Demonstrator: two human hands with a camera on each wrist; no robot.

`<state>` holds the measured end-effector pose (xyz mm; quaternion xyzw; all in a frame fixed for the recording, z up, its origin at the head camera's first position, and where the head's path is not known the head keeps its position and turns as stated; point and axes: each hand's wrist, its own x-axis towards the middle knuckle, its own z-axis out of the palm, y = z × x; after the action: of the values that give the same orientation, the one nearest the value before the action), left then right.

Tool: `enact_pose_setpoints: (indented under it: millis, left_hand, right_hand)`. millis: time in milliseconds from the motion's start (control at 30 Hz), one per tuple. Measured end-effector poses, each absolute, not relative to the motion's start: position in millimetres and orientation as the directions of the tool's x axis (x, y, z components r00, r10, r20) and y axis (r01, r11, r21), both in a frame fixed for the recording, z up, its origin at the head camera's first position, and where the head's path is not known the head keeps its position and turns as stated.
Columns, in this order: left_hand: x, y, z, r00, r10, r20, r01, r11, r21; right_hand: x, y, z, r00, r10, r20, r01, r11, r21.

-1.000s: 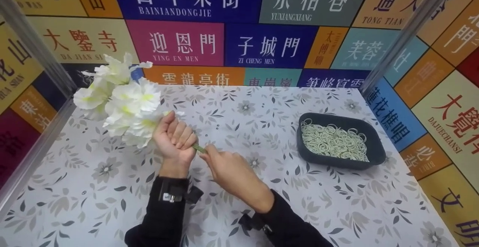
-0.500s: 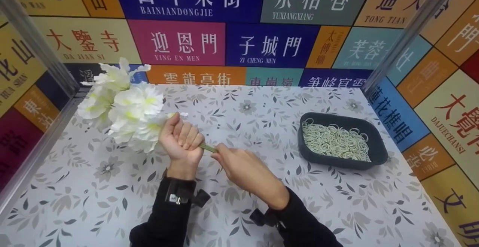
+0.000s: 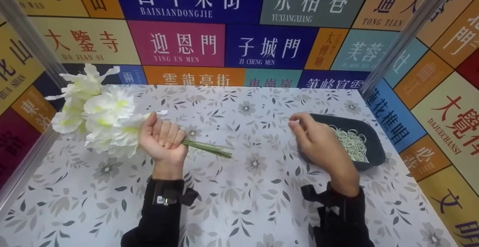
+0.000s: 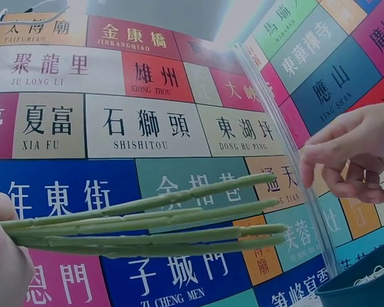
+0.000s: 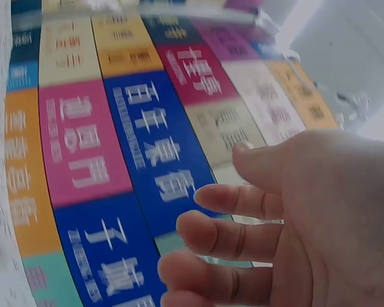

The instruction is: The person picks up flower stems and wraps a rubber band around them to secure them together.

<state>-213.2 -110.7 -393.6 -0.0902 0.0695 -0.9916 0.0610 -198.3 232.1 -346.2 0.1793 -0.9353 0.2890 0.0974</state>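
Note:
My left hand (image 3: 163, 139) grips a bunch of white artificial flowers (image 3: 108, 116) by the stems, the blooms leaning to the left. Out of the other side of the fist stick several green stems (image 3: 209, 149), their cut ends spread a little; the left wrist view shows these stems (image 4: 160, 224) close up. My right hand (image 3: 318, 138) is over the left part of a dark plastic tub (image 3: 376, 157) that holds many pale rubber bands (image 3: 353, 146). In the right wrist view the fingers (image 5: 224, 236) are loosely bent, with nothing between them and the thumb.
A white table (image 3: 239, 202) with a leaf and flower print lies under both hands. Panels with coloured place-name signs (image 3: 187, 0) stand behind it and at both sides, with clear corner posts (image 3: 408, 37).
My right hand has let go of the stem ends and moved right to the tub. The left hand has shifted a little left with the flowers, and the stem ends now show.

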Motion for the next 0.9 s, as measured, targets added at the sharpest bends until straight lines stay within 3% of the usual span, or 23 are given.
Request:
enact_pose_setpoints:
  millis: [167, 567, 900]
  left_hand:
    - [-213, -111, -392, -0.977, -0.148, 0.155, 0.125, -0.981, -0.149]
    - [-213, -109, -393, -0.972, -0.157, 0.174, 0.133, -0.981, -0.143]
    - [-213, -109, -393, -0.971, -0.17, 0.166, 0.152, -0.981, -0.12]
  right_hand:
    - [-203, 275, -351, -0.94, -0.205, 0.272, -0.318, 0.815, -0.485]
    - [-233, 340, -390, -0.996, -0.087, 0.018, -0.086, 0.884, -0.46]
    - [-256, 357, -425, -0.992, -0.094, -0.09, -0.045, 0.895, -0.443]
